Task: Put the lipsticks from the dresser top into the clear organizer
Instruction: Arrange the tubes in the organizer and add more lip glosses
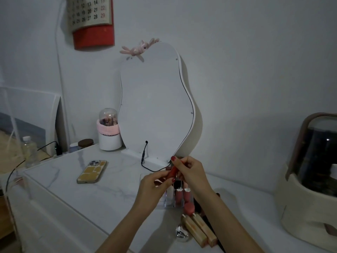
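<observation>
Seen from the head camera, both hands met above the clear organizer (168,199) on the white marble-patterned dresser top (73,198). The left hand (152,187) and the right hand (189,172), nails painted red, were both pinched on one red lipstick (172,172), held tilted just over the organizer. Two pink rounded tubes (183,198) stood inside it, though the organizer's other contents were hard to make out. Two tan square-sided lipsticks (199,230) lay side by side on the dresser, nearer the camera. One phone (92,171) in a yellowish case lay face down to the left. A wavy white mirror (156,99) leaned against the wall. The calendar (89,13) showed 14, 21, 28, 29.
</observation>
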